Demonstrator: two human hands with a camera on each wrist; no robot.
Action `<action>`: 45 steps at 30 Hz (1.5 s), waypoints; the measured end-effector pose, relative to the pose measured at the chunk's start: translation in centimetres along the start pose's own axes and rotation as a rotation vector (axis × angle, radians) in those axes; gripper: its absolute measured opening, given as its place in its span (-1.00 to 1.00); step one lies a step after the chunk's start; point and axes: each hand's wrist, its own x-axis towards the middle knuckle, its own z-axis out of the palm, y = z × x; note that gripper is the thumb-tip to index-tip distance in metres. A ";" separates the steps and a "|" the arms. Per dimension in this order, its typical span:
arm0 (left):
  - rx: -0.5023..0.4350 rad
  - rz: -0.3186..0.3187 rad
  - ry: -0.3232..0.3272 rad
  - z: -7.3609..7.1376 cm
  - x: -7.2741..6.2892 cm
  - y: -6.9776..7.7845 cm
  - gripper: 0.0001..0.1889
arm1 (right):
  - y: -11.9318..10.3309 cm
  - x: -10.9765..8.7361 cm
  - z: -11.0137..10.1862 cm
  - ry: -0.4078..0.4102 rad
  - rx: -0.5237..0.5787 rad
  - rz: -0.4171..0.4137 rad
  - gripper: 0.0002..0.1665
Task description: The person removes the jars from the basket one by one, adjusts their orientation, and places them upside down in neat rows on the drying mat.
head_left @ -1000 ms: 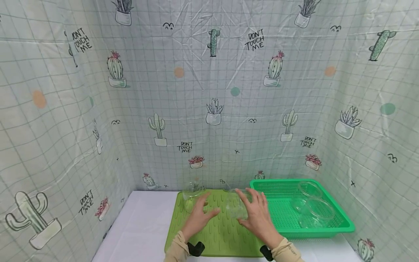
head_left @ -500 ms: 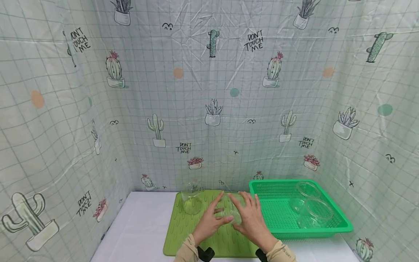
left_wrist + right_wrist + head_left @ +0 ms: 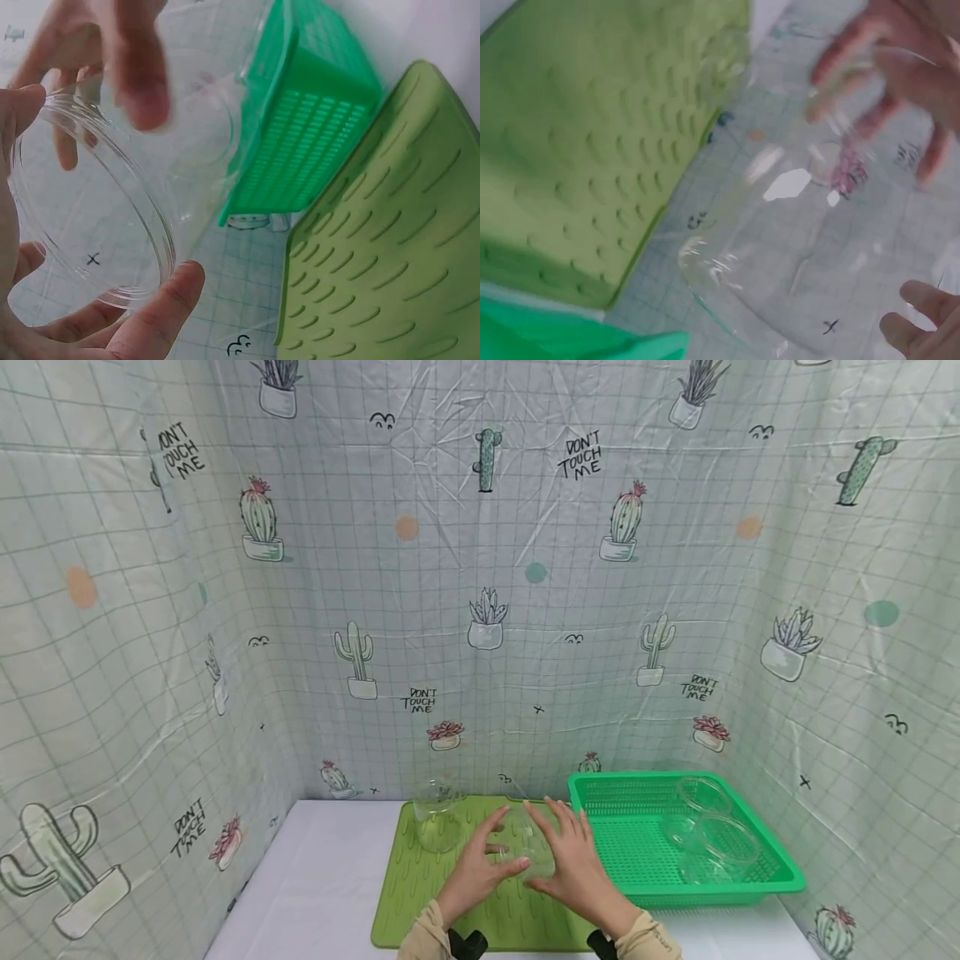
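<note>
A clear, threaded-rim jar [image 3: 529,843] is held sideways between both hands above the green mat [image 3: 420,906]. My left hand [image 3: 472,872] grips it at the mouth end; in the left wrist view its thumb and fingers spread around the jar's rim [image 3: 169,232]. On the opposite side, my right hand [image 3: 576,862] holds the body with bent fingers. The right wrist view shows the transparent jar wall [image 3: 772,232] catching bright reflections, with fingertips [image 3: 922,322] beside it. Another clear jar [image 3: 437,831] stands on the mat's back left.
A green perforated basket [image 3: 705,893] sits to the right, with two clear jars inside: one at the back [image 3: 701,797] and one in front [image 3: 726,843]. White tablecloth [image 3: 315,877] surrounds the mat. Patterned curtains [image 3: 487,693] enclose the back and sides.
My left hand has come right from beside the standing jar and taken hold of the jar in my right hand. That jar has shifted slightly left; little differs over the last half second.
</note>
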 end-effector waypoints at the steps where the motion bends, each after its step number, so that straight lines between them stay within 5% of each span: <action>1: 0.005 -0.001 0.003 -0.1 0.0 -0.1 -0.17 | 0.1 0.1 -0.2 -0.018 0.051 0.026 0.46; 7: 0.022 0.000 0.002 -0.9 -0.1 -0.4 -0.16 | 1.0 0.6 -2.0 -0.131 0.478 0.202 0.46; 13: -0.029 -0.014 -0.029 -1.8 -0.3 -0.2 -0.17 | 2.7 1.1 -4.0 -0.211 1.015 0.441 0.26; 18: -0.066 -0.018 -0.031 -2.1 -1.2 1.9 -0.19 | 4.1 0.9 -4.3 -0.204 1.310 0.588 0.04; 21: -0.073 -0.018 -0.017 -2.1 -1.4 2.5 -0.17 | 4.7 0.6 -4.0 -0.211 1.358 0.677 -0.01; 27: -0.044 -0.022 0.026 -1.9 -0.4 0.0 -0.15 | 4.9 0.3 -3.2 -0.312 1.419 0.815 0.01; 32: -0.030 -0.003 0.028 -1.7 -0.6 0.5 -0.17 | 4.6 -0.2 -2.4 -0.402 1.497 0.832 0.04; 37: -0.064 -0.004 0.011 -1.9 -1.0 1.3 -0.15 | 4.2 -0.2 -1.9 -0.406 1.508 0.865 0.11; 45: -0.055 -0.015 0.023 -1.9 -0.4 -0.3 -0.15 | 3.9 -0.3 -1.2 -0.449 1.487 0.855 0.19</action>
